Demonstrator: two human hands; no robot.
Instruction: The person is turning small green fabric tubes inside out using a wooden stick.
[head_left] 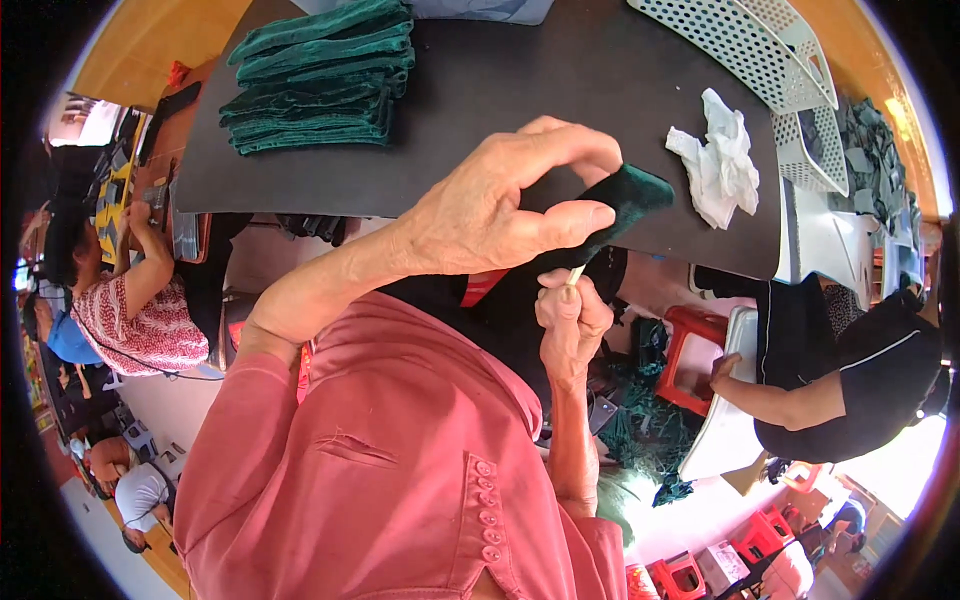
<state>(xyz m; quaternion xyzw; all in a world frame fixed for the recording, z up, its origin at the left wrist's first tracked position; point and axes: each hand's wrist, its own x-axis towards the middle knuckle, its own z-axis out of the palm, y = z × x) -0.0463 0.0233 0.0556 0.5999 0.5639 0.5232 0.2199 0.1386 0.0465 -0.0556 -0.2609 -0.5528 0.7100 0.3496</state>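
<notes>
Between the thumb and fingers of my left hand is a dark green velvet piece, held over the near edge of the table. Just below it, my right hand is closed around a thin pale stick. The stick's upper end goes up to the velvet piece; whether it sits inside the cloth I cannot tell. A stack of folded green velvet pieces lies on the table at the far left. Crumpled white tissue rests to the right of my left hand.
The dark table spans the front. White perforated baskets stand at its right, beside a heap of grey-green pieces. Red stools and green cloth are at lower right. A co-worker in black sits close by; others work at left.
</notes>
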